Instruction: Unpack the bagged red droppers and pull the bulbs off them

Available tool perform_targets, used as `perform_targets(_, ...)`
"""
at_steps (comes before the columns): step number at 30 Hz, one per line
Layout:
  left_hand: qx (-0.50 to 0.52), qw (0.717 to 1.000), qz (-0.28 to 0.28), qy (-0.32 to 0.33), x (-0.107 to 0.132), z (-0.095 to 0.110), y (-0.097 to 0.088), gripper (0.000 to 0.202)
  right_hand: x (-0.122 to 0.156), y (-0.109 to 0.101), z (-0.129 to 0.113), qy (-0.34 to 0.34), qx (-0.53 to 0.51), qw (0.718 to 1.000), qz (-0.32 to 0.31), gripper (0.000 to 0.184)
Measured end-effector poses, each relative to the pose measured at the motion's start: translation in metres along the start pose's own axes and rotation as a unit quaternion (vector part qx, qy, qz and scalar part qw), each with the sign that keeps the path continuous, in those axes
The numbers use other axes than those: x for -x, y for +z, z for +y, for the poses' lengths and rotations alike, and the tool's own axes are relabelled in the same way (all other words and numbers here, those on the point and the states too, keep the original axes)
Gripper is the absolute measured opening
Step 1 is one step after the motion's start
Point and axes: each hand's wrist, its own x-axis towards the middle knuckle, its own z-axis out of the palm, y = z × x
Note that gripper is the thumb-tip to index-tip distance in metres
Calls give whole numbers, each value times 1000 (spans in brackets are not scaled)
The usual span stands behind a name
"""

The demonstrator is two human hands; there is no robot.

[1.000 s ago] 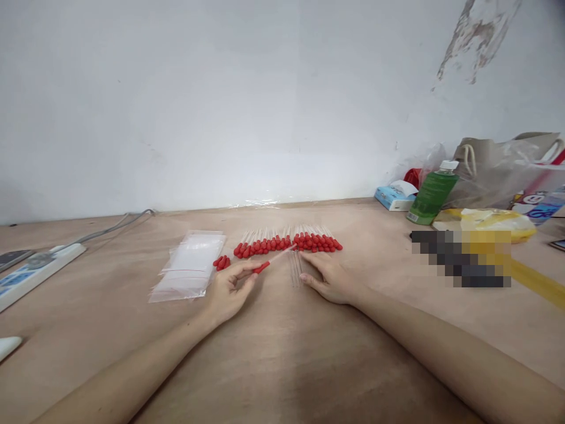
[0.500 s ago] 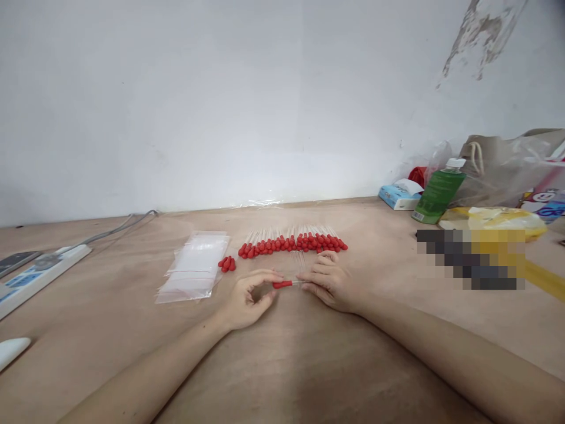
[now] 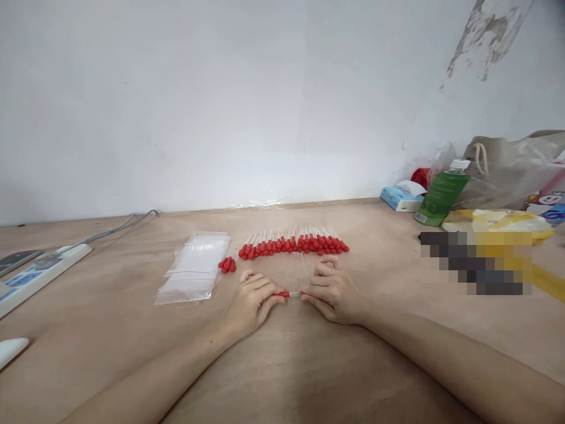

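My left hand (image 3: pixel 255 300) pinches a red rubber bulb (image 3: pixel 283 294) between thumb and fingers, and most of the bulb is hidden. Out of its open end runs a clear dropper tube (image 3: pixel 295 294). Its other end is pinched by my right hand (image 3: pixel 334 293). Several bare clear tubes (image 3: pixel 300 265) lie just beyond, beside my right fingers. Farther back is a row of droppers with red bulbs (image 3: pixel 289 244), bulbs toward me and tips toward the wall. A small heap of loose red bulbs (image 3: pixel 227 265) rests left of my left hand.
Clear plastic bags (image 3: pixel 198 262) are stacked at left. Farther left are a power strip (image 3: pixel 48 268), its cable and a phone (image 3: pixel 17 262). At the back right stand a tissue pack (image 3: pixel 401 197) and a green bottle (image 3: pixel 442 194), near a yellow bag (image 3: pixel 509 222) and other bags.
My left fingers have closed over the red bulb, which showed more of its length before. Both hands and the dropper have come slightly closer to me.
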Motion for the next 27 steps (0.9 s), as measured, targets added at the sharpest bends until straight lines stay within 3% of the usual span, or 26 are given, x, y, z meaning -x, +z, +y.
perform_targets(9,-45,998,13,50,4,1,0,15,1,-1,0,-14,-13,1000,-6,22)
perform_targets(15,-47,998,14,35,8,-3,-3,15,5,-3,3,-4,-40,999,-10,22)
perform_targets(21,-18,996,78,-31,21,-17,-11,14,7,-2,17,138,-21,989,39,26)
perform_targets(24,17,993,109,-45,18,-19,-12,25,6,3,19,196,5,979,50,27)
perform_targets(27,-11,980,160,-115,10,-27,-19,32,6,7,20,244,27,967,72,23)
